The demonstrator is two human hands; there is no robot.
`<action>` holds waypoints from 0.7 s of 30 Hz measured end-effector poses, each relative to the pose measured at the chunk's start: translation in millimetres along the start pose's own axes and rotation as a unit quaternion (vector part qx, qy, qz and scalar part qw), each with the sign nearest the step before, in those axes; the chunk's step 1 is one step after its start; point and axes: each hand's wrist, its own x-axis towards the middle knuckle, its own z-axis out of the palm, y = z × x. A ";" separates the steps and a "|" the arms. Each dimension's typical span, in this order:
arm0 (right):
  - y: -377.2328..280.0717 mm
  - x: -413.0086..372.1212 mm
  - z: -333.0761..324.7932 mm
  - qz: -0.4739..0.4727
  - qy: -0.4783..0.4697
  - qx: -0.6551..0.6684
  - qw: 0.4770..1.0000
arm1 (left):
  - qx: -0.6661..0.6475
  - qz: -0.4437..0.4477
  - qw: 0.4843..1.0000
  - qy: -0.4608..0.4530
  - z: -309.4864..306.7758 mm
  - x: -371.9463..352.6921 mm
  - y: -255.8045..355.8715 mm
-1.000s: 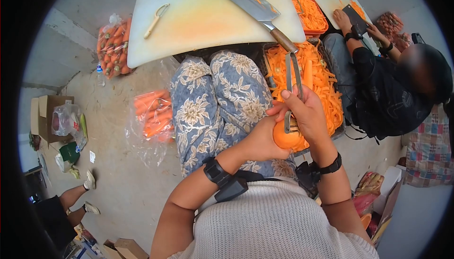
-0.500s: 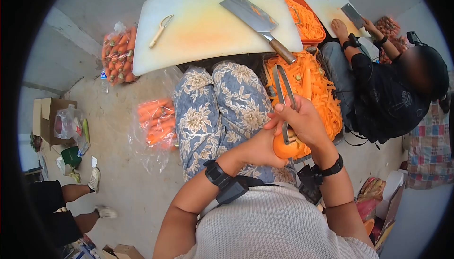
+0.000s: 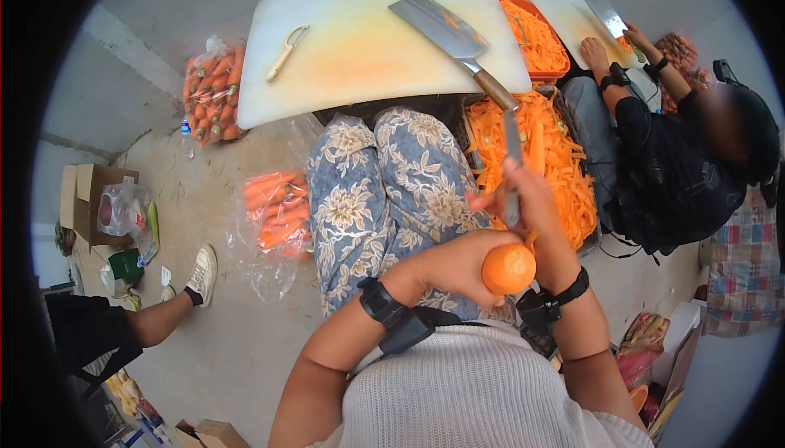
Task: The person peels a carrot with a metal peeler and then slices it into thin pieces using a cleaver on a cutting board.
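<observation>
My left hand [image 3: 459, 265] is closed around a peeled carrot [image 3: 509, 269], its pale cut end facing up toward me. Just beyond it, my right hand [image 3: 533, 203] grips a long metal peeler [image 3: 513, 150], turned edge-on so its frame looks narrow. Both hands are above my lap, beside a crate heaped with orange carrot peelings [image 3: 560, 174]. On the white cutting board [image 3: 327, 19] in front lie a cleaver [image 3: 437, 27] with a wooden handle and a second peeler [image 3: 286, 54] with a pale handle.
Bagged carrots [image 3: 214, 92] stand left of the board; an open bag of carrots [image 3: 276, 211] lies beside my leg. An orange tray of shreds [image 3: 536, 39] sits at the right. A co-worker [image 3: 679, 162] there holds another cleaver [image 3: 606, 16]. Someone's leg [image 3: 168, 321] is at the left.
The carrot has tipped up so its end faces me, and the peeler has turned edge-on, away from it. The co-worker's cleaver has tilted. The person at the left has stepped.
</observation>
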 end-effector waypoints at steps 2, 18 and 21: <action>-10.4 3.2 -2.9 -0.060 0.059 0.178 0.980 | -0.005 0.003 1.000 0.012 -3.8 0.1 -3.6; -15.9 -4.3 -25.6 -0.183 0.273 -0.027 0.944 | 0.073 -0.081 0.970 0.217 -18.4 -3.0 -5.9; -19.5 -5.4 -2.8 -0.198 0.205 -0.013 0.958 | -0.055 -0.096 0.971 0.213 -21.0 -1.5 7.7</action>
